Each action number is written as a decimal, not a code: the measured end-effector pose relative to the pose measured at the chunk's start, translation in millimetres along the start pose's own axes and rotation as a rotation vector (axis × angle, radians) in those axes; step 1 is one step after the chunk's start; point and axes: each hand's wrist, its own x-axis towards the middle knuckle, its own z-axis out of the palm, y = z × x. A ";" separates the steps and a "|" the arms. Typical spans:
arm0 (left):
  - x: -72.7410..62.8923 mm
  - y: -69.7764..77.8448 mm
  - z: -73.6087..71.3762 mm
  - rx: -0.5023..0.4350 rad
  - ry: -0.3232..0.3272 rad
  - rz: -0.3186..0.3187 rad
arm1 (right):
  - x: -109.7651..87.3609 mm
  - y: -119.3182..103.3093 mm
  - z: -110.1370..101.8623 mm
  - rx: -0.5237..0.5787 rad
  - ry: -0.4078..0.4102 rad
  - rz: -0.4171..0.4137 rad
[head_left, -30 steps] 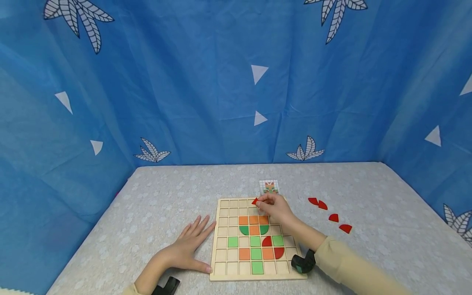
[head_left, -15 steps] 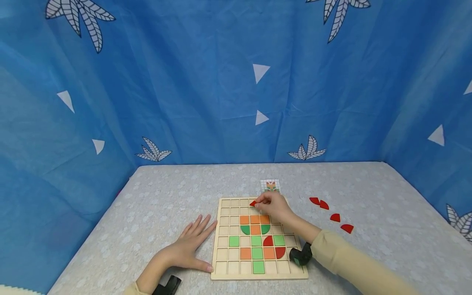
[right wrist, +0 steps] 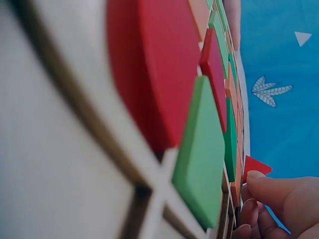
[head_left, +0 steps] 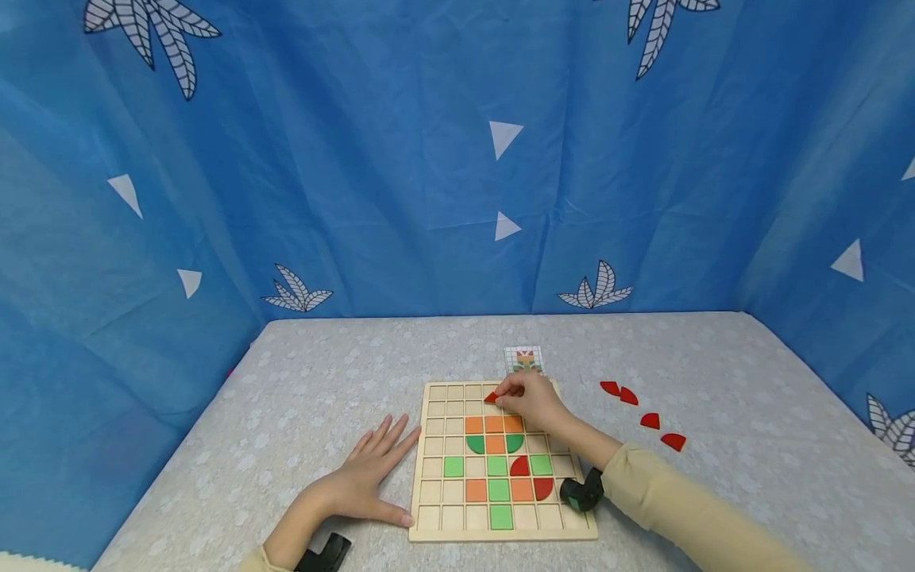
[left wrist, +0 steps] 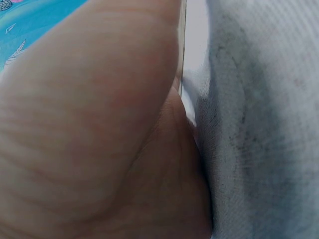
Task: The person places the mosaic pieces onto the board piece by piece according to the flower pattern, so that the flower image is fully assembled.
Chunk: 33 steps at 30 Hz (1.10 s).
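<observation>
A wooden grid board (head_left: pixel 442 518) lies on the table with orange, green and red pieces set in some of its squares. My right hand (head_left: pixel 532 400) is over the board's far rows, pinching a red triangular piece (right wrist: pixel 256 167) between thumb and fingertips. In the head view this piece overlaps the far rows near the board's middle. My left hand (head_left: pixel 366 477) rests on the tablecloth with fingers spread. Its thumb tip and index fingertip are right at the board's left edge. Part of that palm (left wrist: pixel 164 164) fills much of the left wrist view.
Several red quarter-circle pieces (head_left: pixel 650 421) lie on the table (head_left: pixel 343 361) to the right of the board. Behind the board is a small pattern card (head_left: pixel 523 358), partly hidden by my right hand. A blue curtain (head_left: pixel 400 159) stands around the table's back and sides.
My right hand has shifted slightly toward the near side of the far rows, with the red triangular piece tipping lower. The left hand stays in place on the table.
</observation>
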 end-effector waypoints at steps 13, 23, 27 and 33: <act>0.0 1.1 -1.8 -0.020 -0.002 0.010 | -0.8 1.9 -0.2 -0.033 0.005 -0.050; -0.6 1.7 -2.6 -0.030 0.002 0.032 | -1.5 4.3 -0.2 -0.038 0.003 -0.078; -1.1 2.8 -3.1 -0.037 -0.001 0.029 | -1.4 6.9 0.7 -0.030 0.003 -0.083; -1.4 2.5 -2.9 -0.036 -0.001 0.026 | -2.5 5.6 0.4 -0.017 -0.016 -0.066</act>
